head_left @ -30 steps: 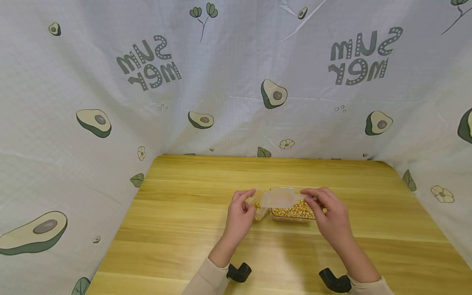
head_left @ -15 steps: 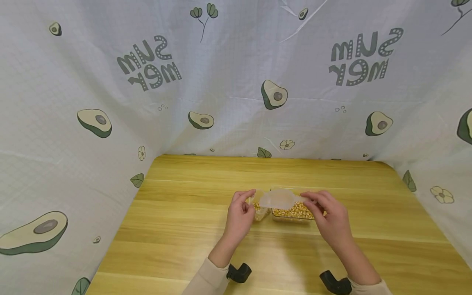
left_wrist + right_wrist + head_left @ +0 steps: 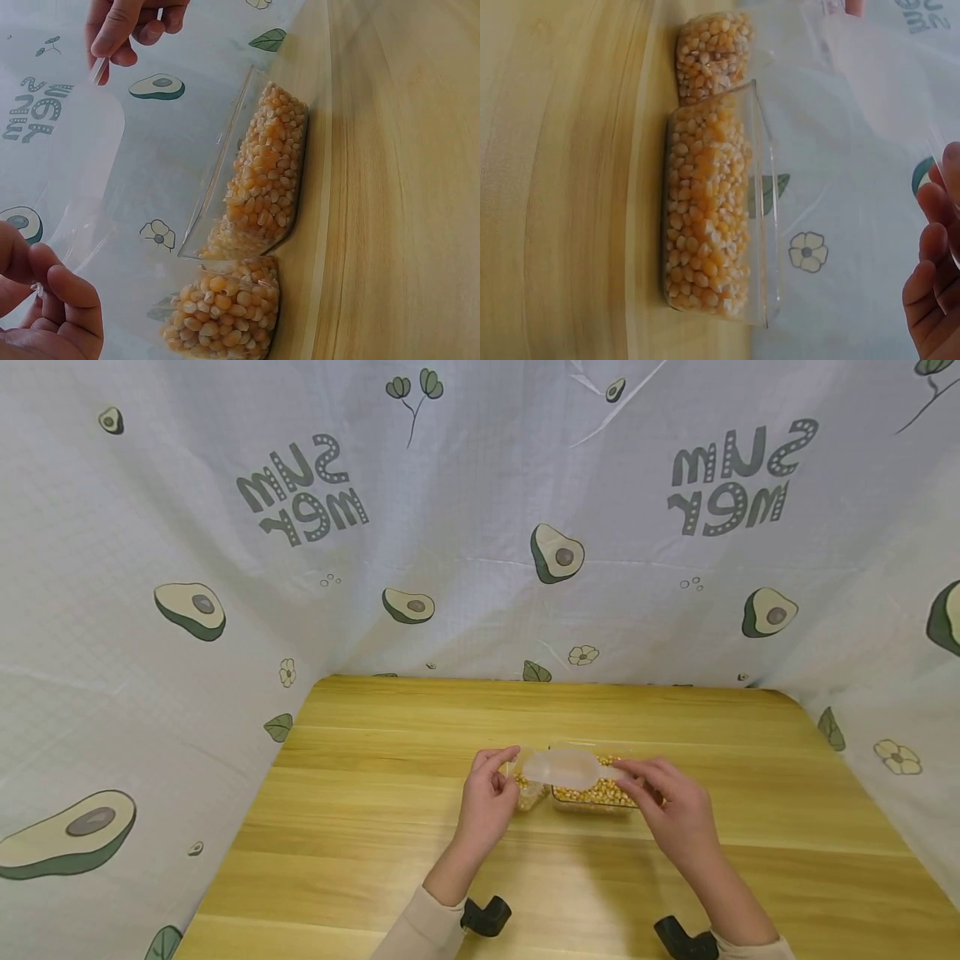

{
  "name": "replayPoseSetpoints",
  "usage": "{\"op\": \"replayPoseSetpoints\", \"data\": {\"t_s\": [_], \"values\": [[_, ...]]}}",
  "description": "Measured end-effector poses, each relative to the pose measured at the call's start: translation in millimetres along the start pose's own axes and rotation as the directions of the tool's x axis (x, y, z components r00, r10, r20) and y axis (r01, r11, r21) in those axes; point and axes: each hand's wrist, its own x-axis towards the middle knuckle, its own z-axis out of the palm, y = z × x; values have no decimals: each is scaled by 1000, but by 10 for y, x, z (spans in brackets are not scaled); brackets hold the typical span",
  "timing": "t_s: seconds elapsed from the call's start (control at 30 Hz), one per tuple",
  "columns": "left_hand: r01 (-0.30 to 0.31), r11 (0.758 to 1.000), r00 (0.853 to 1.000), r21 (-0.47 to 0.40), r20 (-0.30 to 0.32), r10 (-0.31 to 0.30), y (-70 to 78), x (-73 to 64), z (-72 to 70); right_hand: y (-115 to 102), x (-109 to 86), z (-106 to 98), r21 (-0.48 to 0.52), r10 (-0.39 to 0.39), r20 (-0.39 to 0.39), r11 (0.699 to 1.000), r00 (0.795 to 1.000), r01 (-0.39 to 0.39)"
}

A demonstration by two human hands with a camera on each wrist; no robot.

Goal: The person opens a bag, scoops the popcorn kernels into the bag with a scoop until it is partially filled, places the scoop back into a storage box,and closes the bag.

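Note:
My right hand (image 3: 675, 802) pinches the thin handle of a translucent white scoop (image 3: 572, 770), held over the gap between a bag and a box. The scoop's mouth points left, at the top of a clear plastic bag (image 3: 221, 315) with corn kernels in its bottom. With thumb and fingers my left hand (image 3: 486, 797) pinches the bag's upper edge, keeping it upright. Right beside the bag stands a clear rectangular container (image 3: 765, 247), mostly filled with corn kernels (image 3: 705, 217). The scoop hides part of the bag's opening and the container's far side in the head view.
A wood-grain table (image 3: 360, 827) lies under everything. Behind it and at both sides hangs a white cloth (image 3: 465, 477) printed with avocados. A black curved piece sits at each wrist, the left one (image 3: 487, 916) and the right one (image 3: 686, 938).
My right hand has come slightly down and toward me, and the scoop has tipped with its mouth a little further left over the bag. The left hand keeps its place.

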Motion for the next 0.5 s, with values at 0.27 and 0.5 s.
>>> {"op": "replayPoseSetpoints", "data": {"t_s": [0.27, 0.5], "values": [[-6, 1000, 1000, 20, 5, 6, 0, 4, -3, 73, -60, -3, -3, 61, -1, 998, 998, -61], [-25, 999, 1000, 32, -3, 25, 20, 3, -4, 135, -133, -15, 51, 252, -24, 967, 967, -251]]}}
